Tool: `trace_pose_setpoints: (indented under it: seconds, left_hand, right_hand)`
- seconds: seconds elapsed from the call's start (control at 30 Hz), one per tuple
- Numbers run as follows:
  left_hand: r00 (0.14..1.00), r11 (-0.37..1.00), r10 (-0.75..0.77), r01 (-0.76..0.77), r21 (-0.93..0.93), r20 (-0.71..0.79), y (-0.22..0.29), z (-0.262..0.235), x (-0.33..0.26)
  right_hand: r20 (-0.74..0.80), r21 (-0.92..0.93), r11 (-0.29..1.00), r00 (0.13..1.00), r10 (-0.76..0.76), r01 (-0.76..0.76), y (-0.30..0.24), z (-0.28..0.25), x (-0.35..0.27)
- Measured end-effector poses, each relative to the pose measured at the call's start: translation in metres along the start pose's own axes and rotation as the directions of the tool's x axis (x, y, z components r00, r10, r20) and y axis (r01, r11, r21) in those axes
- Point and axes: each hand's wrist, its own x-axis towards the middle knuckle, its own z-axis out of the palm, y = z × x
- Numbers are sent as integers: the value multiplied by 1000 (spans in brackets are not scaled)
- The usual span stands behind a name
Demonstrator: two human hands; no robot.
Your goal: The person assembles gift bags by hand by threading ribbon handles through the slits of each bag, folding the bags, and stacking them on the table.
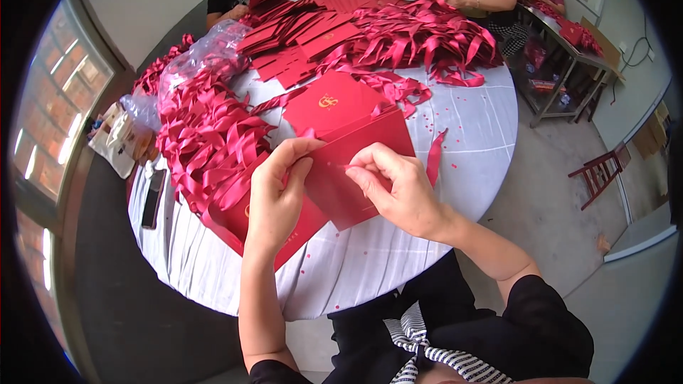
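My left hand pinches the upper left edge of a red paper gift bag, held tilted above the near part of the table. Close to the bag's face, my right hand has thumb and forefinger pressed together. A thin pinkish bit shows at those fingertips, too small to name. Behind the held bag lies another red bag with a gold emblem. A loose red ribbon rests to the right of my right hand. Under my left forearm is a further red bag, partly covered.
A ribboned pile of bags fills the round table's left side, beside clear plastic wrap. Flat bags and a ribbon heap lie farther back. Two people work across the white-covered table. A phone sits left.
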Motion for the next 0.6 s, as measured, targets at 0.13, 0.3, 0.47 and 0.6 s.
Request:
trace_pose_setpoints:
  seconds: [0.13, 0.3, 0.47, 0.6]
  left_hand:
    - [1000, 999, -7, 8, -32, 28, -8, -6, 2]
    - [994, 993, -43, 54, -109, 102, -14, -11, 0]
    - [992, 989, -36, 52, -140, 117, -20, -16, 0]
    - [989, 991, -40, 58, -120, 144, -19, -18, 0]
  right_hand:
    - [-44, -95, 994, 997, -65, 60, 8, 11, 3]
    - [-36, -298, 949, 992, -119, 103, 7, 16, 5]
    - [-21, -382, 913, 986, -166, 146, 4, 19, 6]
    - [-7, -408, 900, 986, -169, 151, 6, 18, 6]
